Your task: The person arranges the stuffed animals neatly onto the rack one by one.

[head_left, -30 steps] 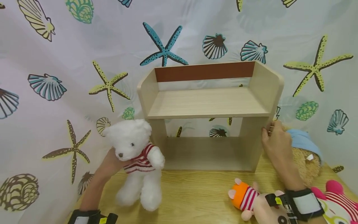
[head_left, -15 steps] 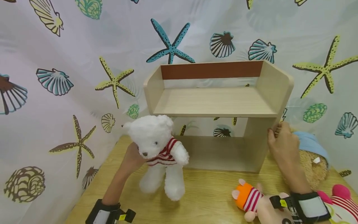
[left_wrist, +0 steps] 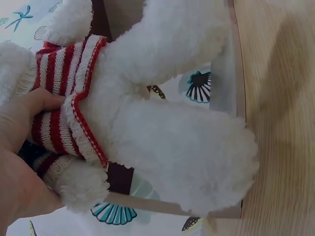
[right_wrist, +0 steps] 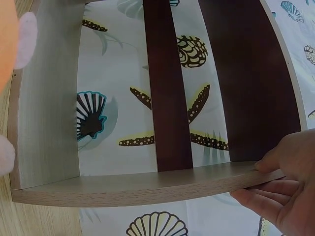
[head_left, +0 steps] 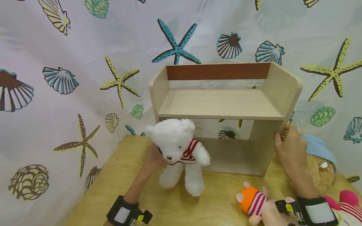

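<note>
A white teddy bear (head_left: 173,138) in a red-and-white striped sweater (left_wrist: 61,69) is held upright, its legs hanging down, in front of the left part of the lower compartment of a pale wooden shelf unit (head_left: 223,102). Whether its feet touch the table (head_left: 104,175) cannot be told. The person's left hand (head_left: 154,160) grips the bear by its body: the thumb presses on the sweater's front and the other fingers go behind, mostly hidden. The right hand (head_left: 291,149) pinches the front edge of the unit's right side panel between thumb and bent fingers. The unit has two levels and a reddish-brown strip (head_left: 217,71) across its upper back. Below the right hand, a plush toy with an orange hat (head_left: 245,196) lies on the table, partly covered by the forearm. Beside that arm are a tan plush toy with a blue headpiece (head_left: 319,149) and a pink-and-white toy (head_left: 349,204), cut off by the frame. Behind everything hangs a white cloth (head_left: 130,37) printed with shells and starfish.
</note>
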A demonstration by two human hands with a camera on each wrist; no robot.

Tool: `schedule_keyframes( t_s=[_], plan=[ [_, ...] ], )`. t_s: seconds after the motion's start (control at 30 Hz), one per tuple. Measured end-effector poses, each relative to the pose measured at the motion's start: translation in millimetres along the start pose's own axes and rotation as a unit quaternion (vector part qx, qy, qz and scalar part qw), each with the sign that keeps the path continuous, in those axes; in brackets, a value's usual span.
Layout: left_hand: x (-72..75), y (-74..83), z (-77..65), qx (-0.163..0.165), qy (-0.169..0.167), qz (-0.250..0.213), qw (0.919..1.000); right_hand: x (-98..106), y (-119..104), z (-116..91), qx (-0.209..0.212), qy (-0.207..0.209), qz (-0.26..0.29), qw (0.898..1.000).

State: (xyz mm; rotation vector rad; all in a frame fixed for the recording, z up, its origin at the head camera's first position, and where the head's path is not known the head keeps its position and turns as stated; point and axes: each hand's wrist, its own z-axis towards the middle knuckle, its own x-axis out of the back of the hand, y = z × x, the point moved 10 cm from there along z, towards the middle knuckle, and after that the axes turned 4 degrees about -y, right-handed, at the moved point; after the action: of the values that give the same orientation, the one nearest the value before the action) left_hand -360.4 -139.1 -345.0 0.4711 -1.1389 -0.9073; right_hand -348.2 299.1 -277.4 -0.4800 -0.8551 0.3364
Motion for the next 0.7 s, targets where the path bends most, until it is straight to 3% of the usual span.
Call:
schedule_keyframes(
  t_s=[0.3, 0.7],
  plan=[
    [-22.1, 11.4, 7.4, -0.012, 0.001, -0.01, 0.9999, 0, 0, -1, -0.006, -0.007, 0.001, 1.0],
    [-45.8, 3.8, 21.5, -0.023, -0.002, -0.06, 0.9979, 1, -1, -2, 0.005, 0.007, -0.002, 1.0]
  ],
)
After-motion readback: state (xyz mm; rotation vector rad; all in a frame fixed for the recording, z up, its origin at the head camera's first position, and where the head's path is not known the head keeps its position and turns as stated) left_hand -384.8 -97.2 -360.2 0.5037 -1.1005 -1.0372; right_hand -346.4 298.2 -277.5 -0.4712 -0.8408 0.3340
